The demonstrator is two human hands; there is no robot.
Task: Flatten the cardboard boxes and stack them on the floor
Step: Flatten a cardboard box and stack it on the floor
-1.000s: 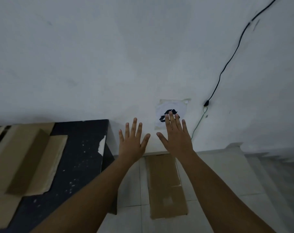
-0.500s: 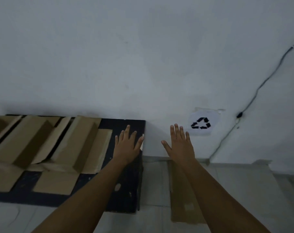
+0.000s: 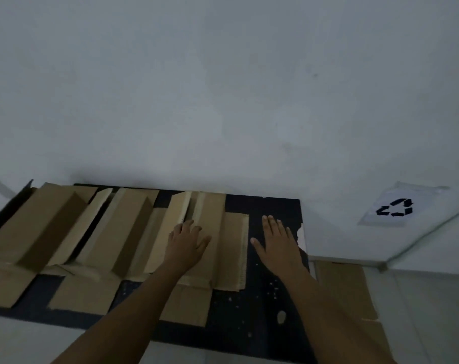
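Three cardboard boxes are sitting side by side on a black table (image 3: pixel 270 306) across the left and centre of the frame, flaps open, none flattened yet. The left hand (image 3: pixel 187 241) is reaching with fingers spread over the rightmost box (image 3: pixel 210 227), probably to take it next; contact is unclear. The right hand (image 3: pixel 277 241), also spread and empty, is hovering over bare tabletop beside it. A flattened box (image 3: pixel 346 287) is lying on the floor at lower right, likely starting the stack below a recycling sign (image 3: pixel 395 206).
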